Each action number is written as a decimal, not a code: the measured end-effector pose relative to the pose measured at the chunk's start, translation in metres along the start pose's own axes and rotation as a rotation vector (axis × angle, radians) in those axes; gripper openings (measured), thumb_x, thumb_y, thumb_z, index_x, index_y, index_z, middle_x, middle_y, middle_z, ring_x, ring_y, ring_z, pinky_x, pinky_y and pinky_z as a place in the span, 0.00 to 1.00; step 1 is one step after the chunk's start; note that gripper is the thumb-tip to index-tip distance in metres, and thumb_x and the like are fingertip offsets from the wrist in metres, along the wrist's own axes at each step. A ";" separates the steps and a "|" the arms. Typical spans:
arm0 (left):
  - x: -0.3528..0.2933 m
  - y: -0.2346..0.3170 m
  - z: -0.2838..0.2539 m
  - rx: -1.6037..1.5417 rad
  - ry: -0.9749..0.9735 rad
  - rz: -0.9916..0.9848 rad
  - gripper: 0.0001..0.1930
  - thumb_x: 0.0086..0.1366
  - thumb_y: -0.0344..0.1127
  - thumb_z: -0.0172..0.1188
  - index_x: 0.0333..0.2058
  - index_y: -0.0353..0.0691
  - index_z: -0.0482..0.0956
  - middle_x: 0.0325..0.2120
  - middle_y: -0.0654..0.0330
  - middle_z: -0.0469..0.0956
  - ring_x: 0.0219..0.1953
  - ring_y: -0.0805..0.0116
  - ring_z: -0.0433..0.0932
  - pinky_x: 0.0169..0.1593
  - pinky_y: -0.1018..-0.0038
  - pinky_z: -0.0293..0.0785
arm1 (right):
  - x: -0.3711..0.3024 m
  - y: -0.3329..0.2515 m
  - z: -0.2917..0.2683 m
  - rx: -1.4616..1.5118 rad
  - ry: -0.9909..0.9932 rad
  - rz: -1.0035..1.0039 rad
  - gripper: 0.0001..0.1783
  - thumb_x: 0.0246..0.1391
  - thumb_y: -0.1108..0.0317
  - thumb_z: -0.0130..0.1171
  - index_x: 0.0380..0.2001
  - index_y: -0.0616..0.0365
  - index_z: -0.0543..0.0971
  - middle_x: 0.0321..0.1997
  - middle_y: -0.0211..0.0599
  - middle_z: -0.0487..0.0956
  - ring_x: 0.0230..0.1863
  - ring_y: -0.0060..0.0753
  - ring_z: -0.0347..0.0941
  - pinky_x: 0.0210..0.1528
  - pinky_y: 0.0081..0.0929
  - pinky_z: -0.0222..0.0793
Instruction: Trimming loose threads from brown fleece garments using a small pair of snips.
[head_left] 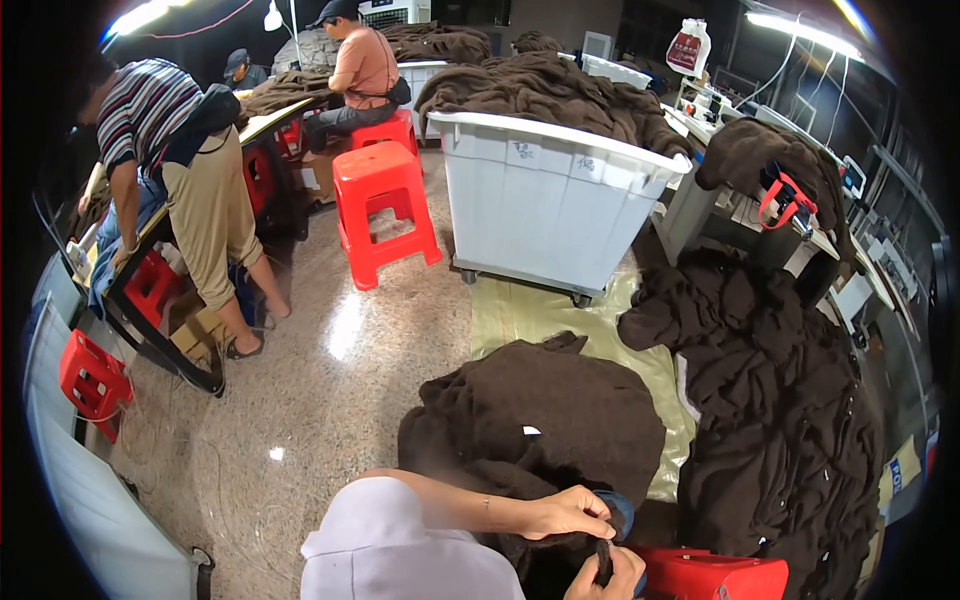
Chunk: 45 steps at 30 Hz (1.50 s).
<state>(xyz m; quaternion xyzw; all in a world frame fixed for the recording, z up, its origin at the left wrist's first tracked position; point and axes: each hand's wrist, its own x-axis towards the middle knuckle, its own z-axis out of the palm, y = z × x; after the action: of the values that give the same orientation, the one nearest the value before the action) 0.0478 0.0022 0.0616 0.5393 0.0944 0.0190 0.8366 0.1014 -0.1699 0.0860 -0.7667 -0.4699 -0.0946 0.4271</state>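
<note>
My left hand (568, 512) is closed in a pinch on the edge of a dark brown fleece garment (545, 400). Just below it, my right hand (612, 574) grips a narrow rolled or folded part of the same brown cloth, close to the left fingertips. Most of the garment spreads out in front of me, over my lap and toward the yellowish sheet, with a small white tag on it. What lies between the fingertips is too small to make out. My left forearm crosses from a pale sleeve (375, 540).
A large pile of brown garments (770, 420) lies at right, partly on a yellowish sheet (515, 310). Ahead stands a wheeled pale tub (560, 200) heaped with brown fabric. Red stools (385, 215) stand left of it; another (715, 578) is beside me. People work at tables at left.
</note>
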 end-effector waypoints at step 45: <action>0.084 -0.047 0.015 0.394 -0.371 -0.282 0.10 0.61 0.25 0.58 0.42 0.29 0.79 0.35 0.58 0.82 0.34 0.70 0.80 0.43 0.76 0.76 | -0.125 0.061 -0.083 0.014 0.436 0.856 0.08 0.47 0.82 0.60 0.33 0.64 0.79 0.32 0.35 0.78 0.35 0.29 0.75 0.41 0.24 0.69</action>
<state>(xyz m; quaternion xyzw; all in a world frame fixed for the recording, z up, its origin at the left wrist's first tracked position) 0.1292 -0.0198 0.0137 0.6670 0.0159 -0.2148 0.7133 0.1043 -0.3236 0.0342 -0.8507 -0.0121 -0.0654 0.5214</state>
